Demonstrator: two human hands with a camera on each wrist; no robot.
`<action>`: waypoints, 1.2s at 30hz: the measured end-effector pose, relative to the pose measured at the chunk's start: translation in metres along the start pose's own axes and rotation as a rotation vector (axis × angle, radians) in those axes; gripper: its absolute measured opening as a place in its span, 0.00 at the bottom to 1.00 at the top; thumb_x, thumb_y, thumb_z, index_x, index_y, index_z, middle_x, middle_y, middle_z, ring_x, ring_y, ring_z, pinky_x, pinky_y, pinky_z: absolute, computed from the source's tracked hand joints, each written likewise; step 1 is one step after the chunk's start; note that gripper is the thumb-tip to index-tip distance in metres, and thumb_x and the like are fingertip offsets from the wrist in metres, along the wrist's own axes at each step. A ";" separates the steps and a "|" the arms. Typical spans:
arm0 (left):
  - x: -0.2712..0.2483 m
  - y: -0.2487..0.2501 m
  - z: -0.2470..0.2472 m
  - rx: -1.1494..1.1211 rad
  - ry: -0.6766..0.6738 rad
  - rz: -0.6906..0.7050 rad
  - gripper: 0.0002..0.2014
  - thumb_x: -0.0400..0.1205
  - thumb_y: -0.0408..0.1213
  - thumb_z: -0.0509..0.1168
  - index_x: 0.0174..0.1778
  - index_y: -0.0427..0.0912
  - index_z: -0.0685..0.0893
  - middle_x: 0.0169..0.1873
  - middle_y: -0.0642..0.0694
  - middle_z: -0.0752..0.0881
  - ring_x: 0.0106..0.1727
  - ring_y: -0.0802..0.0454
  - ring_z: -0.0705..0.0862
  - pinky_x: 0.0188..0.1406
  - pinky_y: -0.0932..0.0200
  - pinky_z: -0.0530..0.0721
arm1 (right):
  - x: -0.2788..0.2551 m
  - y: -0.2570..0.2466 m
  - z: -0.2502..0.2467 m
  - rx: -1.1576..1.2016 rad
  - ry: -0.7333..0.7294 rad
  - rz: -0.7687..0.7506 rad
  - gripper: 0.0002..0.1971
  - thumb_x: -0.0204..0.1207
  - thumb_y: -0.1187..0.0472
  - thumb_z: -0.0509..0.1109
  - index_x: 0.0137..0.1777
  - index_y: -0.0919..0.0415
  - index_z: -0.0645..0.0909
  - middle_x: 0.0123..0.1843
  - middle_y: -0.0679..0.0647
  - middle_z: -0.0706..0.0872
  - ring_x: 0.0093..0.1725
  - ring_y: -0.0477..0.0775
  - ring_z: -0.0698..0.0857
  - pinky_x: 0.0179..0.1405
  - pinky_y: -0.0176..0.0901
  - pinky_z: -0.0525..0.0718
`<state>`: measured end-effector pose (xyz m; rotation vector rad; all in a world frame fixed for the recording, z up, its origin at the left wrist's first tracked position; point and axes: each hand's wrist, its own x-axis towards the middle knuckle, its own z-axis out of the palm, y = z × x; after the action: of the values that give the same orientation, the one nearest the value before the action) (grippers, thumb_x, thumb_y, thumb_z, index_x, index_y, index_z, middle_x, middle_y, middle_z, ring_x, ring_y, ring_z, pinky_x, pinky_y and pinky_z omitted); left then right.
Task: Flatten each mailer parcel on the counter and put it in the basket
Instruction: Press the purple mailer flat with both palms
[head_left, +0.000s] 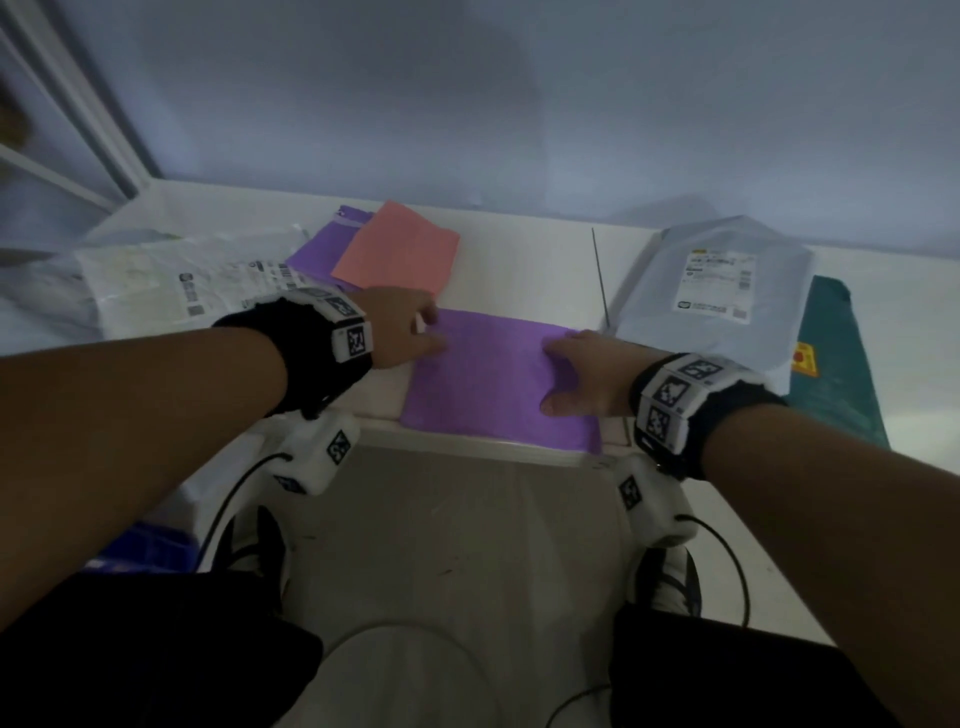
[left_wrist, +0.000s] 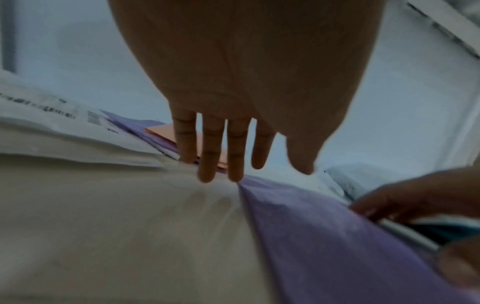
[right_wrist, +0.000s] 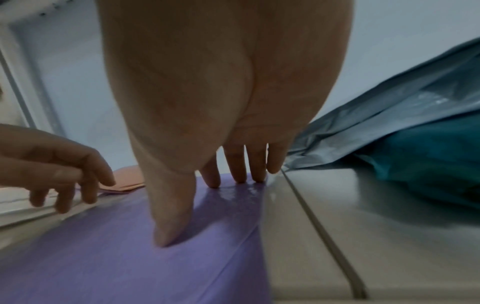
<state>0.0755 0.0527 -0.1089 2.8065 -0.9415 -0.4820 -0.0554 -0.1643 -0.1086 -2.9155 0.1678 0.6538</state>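
Note:
A purple mailer (head_left: 493, 379) lies flat on the white counter (head_left: 519, 260), its near end reaching the front edge. My left hand (head_left: 431, 332) has straight fingers, and their tips touch the mailer's far left corner. In the left wrist view that hand (left_wrist: 259, 164) meets the purple mailer (left_wrist: 337, 236) at its edge. My right hand (head_left: 556, 374) lies flat on the mailer's right side. The right wrist view shows my right hand (right_wrist: 202, 205) with fingertips and thumb pressed onto the purple mailer (right_wrist: 130, 257). Neither hand grips anything.
A pink mailer (head_left: 397, 252) overlaps another purple one (head_left: 317, 249) behind my left hand. White labelled mailers (head_left: 182, 286) lie far left. A grey mailer (head_left: 711, 296) rests on a teal one (head_left: 836, 364) at the right. Something blue (head_left: 148, 551), partly hidden, sits low on the left.

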 end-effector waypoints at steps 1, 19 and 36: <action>0.000 -0.002 -0.003 -0.018 0.018 -0.058 0.21 0.81 0.55 0.66 0.62 0.44 0.81 0.59 0.44 0.85 0.57 0.44 0.83 0.54 0.57 0.76 | 0.000 -0.005 -0.002 0.002 0.031 0.003 0.30 0.72 0.43 0.74 0.70 0.58 0.75 0.65 0.60 0.79 0.64 0.64 0.81 0.63 0.53 0.81; 0.000 0.028 -0.002 -0.404 -0.237 -0.305 0.19 0.81 0.51 0.67 0.42 0.34 0.82 0.31 0.36 0.85 0.32 0.41 0.83 0.30 0.60 0.78 | 0.012 -0.043 0.008 0.117 0.074 -0.050 0.14 0.73 0.54 0.75 0.39 0.52 0.70 0.46 0.49 0.80 0.45 0.53 0.77 0.41 0.40 0.68; -0.002 -0.006 -0.026 -0.871 -0.098 -0.118 0.09 0.85 0.34 0.63 0.59 0.38 0.83 0.57 0.32 0.86 0.50 0.38 0.85 0.51 0.41 0.85 | 0.018 -0.002 0.003 0.598 0.447 0.296 0.27 0.74 0.53 0.72 0.71 0.58 0.69 0.64 0.62 0.81 0.56 0.65 0.84 0.55 0.53 0.83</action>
<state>0.0859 0.0599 -0.0857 2.0520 -0.4120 -0.8099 -0.0406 -0.1631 -0.1187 -2.4112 0.7171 -0.0432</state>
